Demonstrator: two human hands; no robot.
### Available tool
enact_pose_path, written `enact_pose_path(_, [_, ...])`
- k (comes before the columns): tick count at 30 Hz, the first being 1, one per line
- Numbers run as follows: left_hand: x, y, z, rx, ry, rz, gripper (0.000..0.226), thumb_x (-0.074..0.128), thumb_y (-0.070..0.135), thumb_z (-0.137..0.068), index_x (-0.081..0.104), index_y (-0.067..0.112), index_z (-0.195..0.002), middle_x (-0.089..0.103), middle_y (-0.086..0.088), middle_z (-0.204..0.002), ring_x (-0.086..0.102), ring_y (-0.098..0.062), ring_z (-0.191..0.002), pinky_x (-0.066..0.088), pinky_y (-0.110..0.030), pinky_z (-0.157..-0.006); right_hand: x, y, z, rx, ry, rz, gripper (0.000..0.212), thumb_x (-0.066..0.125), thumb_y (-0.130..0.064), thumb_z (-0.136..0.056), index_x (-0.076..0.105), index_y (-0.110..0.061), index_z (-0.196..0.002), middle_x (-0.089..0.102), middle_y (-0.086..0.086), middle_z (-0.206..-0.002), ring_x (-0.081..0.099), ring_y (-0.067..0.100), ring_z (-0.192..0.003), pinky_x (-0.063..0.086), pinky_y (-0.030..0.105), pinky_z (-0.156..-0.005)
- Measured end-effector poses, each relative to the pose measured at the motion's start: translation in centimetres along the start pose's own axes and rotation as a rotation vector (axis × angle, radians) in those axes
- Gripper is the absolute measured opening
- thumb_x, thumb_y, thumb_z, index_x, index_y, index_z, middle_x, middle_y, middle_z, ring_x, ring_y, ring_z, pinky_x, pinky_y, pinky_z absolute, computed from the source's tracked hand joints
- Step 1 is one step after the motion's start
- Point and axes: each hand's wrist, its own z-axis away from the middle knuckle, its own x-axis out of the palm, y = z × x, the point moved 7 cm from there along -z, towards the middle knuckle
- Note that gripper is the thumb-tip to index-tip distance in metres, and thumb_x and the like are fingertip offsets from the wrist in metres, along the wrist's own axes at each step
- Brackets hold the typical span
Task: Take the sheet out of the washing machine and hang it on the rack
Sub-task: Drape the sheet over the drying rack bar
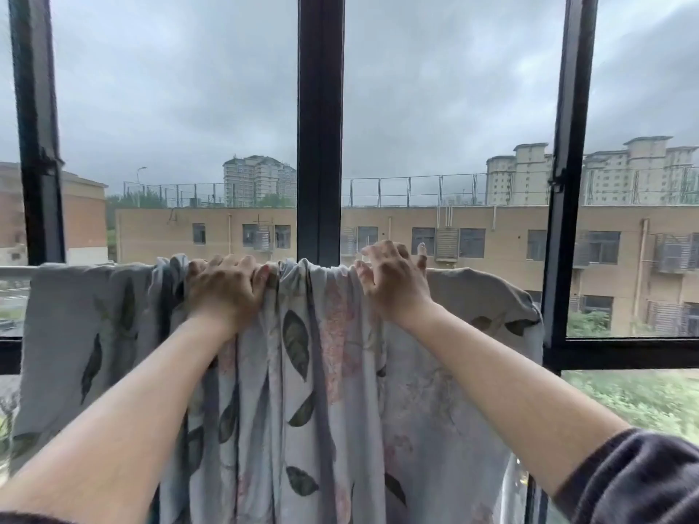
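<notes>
Grey-blue with dark leaves and pink flowers, the sheet [302, 372] hangs over a high bar in front of a big window. The person's left hand [223, 287] is curled tight on top of the sheet and grips a bunch of folds at the top edge. The right hand [393, 285] is just beside it, also at the top edge. Its fingers are bent and spread apart, one finger points up, and its thumb touches the cloth. It is hard to tell if this hand really grips the sheet or only rests on it.

Between the two hands the sheet is bunched into thick folds. To the left and to the right of the hands it lies flatter and wider. A short bit of pale bar [17, 271] shows past the left edge of the sheet. The right edge of the sheet ends near a dark window post [559, 221]. The sheet hangs down below both arms. A dark sleeve [635, 482] shows on the right arm.
</notes>
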Motion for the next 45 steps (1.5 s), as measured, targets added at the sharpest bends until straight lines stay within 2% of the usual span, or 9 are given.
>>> enact_pose_path(4, [-0.3, -0.5, 0.3, 0.129, -0.003, 0.099, 0.054, 0.012, 0.044, -0.093, 0.055, 0.016, -0.107, 0.061, -0.009, -0.114, 0.054, -0.025, -0.105, 0.032, -0.038, -0.094, 1.4, -8.5, -1.5, -0.065, -0.004, -0.097, 0.040, 0.027, -0.038, -0.101, 0.058, -0.013, -0.106, 0.065, 0.010, -0.105, 0.058, 0.029, -0.098, 0.036, 0.041, -0.092])
enact_pose_path(9, [-2.2, -7.4, -0.1, 0.194, 0.007, 0.102, 0.034, 0.032, 0.035, -0.098, 0.060, 0.015, -0.103, 0.066, -0.009, -0.107, 0.058, -0.029, -0.099, 0.035, -0.038, -0.090, 2.3, -10.3, -1.4, -0.013, 0.159, 0.105, 0.045, 0.027, -0.036, -0.099, 0.065, -0.013, -0.092, 0.071, 0.012, -0.088, 0.064, 0.030, -0.082, 0.033, 0.033, -0.070])
enact_pose_path(13, [-2.7, -18.7, -0.2, -0.092, -0.008, -0.038, 0.049, 0.023, 0.041, -0.098, 0.063, 0.012, -0.100, 0.066, -0.015, -0.107, 0.059, -0.031, -0.099, 0.037, -0.039, -0.091, 2.0, -9.9, -1.8, 0.083, 0.133, 0.157, 0.048, 0.027, -0.033, -0.097, 0.068, -0.010, -0.088, 0.070, 0.017, -0.095, 0.062, 0.032, -0.088, 0.035, 0.034, -0.072])
enact_pose_path(17, [-2.1, -22.7, -0.7, -0.053, -0.004, -0.008, 0.046, 0.023, 0.038, -0.098, 0.061, 0.013, -0.091, 0.066, -0.013, -0.104, 0.058, -0.031, -0.098, 0.035, -0.041, -0.091, 2.9, -11.4, -2.4, 0.154, 0.032, 0.099, 0.039, 0.030, -0.030, -0.096, 0.063, -0.014, -0.083, 0.068, 0.016, -0.100, 0.059, 0.032, -0.092, 0.036, 0.037, -0.087])
enact_pose_path(20, [-1.7, -22.1, -0.8, -0.002, 0.019, 0.033, 0.043, 0.023, 0.038, -0.098, 0.054, 0.015, -0.080, 0.064, -0.010, -0.091, 0.056, -0.028, -0.087, 0.035, -0.040, -0.087, 3.7, -16.6, -3.2, 0.024, 0.025, 0.020, 0.035, 0.027, -0.033, -0.098, 0.059, -0.017, -0.102, 0.063, 0.008, -0.113, 0.055, 0.028, -0.103, 0.032, 0.042, -0.099])
enact_pose_path(23, [-1.4, -21.7, -0.6, 0.040, 0.058, 0.099, 0.038, 0.023, 0.040, -0.098, 0.043, 0.020, -0.074, 0.060, -0.006, -0.082, 0.046, -0.021, -0.075, 0.035, -0.038, -0.082, 5.3, -24.8, -4.3, -0.168, -0.037, -0.081, 0.039, 0.027, -0.041, -0.099, 0.057, -0.020, -0.113, 0.063, 0.006, -0.113, 0.058, 0.027, -0.098, 0.038, 0.037, -0.083])
enact_pose_path(27, [-1.8, -22.6, -0.4, 0.070, 0.062, 0.137, 0.036, 0.022, 0.039, -0.098, 0.046, 0.021, -0.077, 0.060, -0.003, -0.083, 0.049, -0.021, -0.078, 0.036, -0.036, -0.081, 7.4, -29.1, -5.0, -0.247, 0.036, 0.028, 0.045, 0.028, -0.047, -0.097, 0.061, -0.017, -0.091, 0.067, 0.005, -0.086, 0.061, 0.025, -0.080, 0.034, 0.031, -0.064])
enact_pose_path(37, [-3.2, -27.9, 0.5, 0.013, 0.152, 0.063, 0.043, 0.026, 0.035, -0.094, 0.059, 0.011, -0.079, 0.067, -0.008, -0.082, 0.059, -0.030, -0.079, 0.039, -0.038, -0.082, 7.4, -28.7, -4.4, -0.220, 0.226, 0.102, 0.064, 0.006, -0.043, -0.083, 0.065, -0.020, -0.084, 0.069, 0.002, -0.078, 0.052, 0.024, -0.065, 0.026, 0.029, -0.058])
enact_pose_path(45, [-3.8, -30.1, 0.5, 0.062, 0.224, 0.049, 0.053, 0.020, 0.040, -0.091, 0.060, 0.011, -0.074, 0.067, -0.007, -0.075, 0.060, -0.028, -0.071, 0.039, -0.036, -0.075, 7.5, -28.9, -4.6, -0.184, 0.221, 0.102, 0.052, 0.021, -0.041, -0.085, 0.068, -0.020, -0.079, 0.068, 0.001, -0.072, 0.060, 0.025, -0.067, 0.028, 0.029, -0.057])
